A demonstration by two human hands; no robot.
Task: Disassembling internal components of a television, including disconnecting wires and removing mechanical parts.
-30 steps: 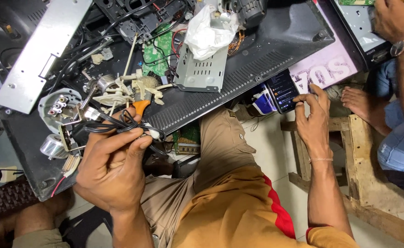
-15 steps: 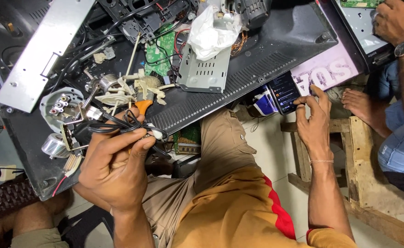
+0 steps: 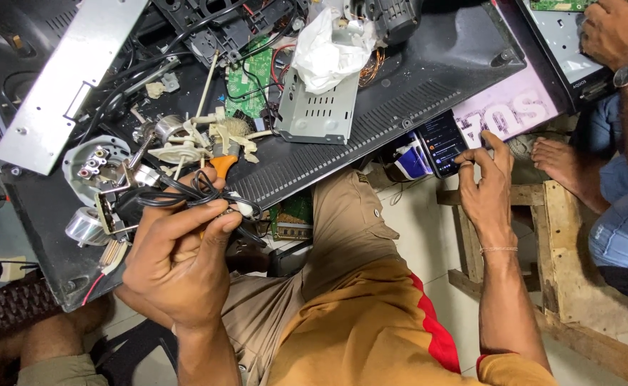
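head view. the left hand (image 3: 178,268) has edged slightly toward 12 o'clock over the last second, its fingers (image 3: 210,227) closed throughout on a bundle of black cable (image 3: 185,191) and a small white plug (image 3: 242,207), at the near edge of the opened black casing (image 3: 414,78). an orange-handled tool (image 3: 222,166) lies just beyond, at 12 o'clock of the knuckles. the right hand (image 3: 487,189), barely shifted, grips a dark phone (image 3: 441,141), thumb on its lit screen. a co-worker's hand (image 3: 617,32) rests at 1 o'clock. judged so: work on the cable is paused.

Cables (image 3: 185,189) and parts around left hand (image 3: 175,264)
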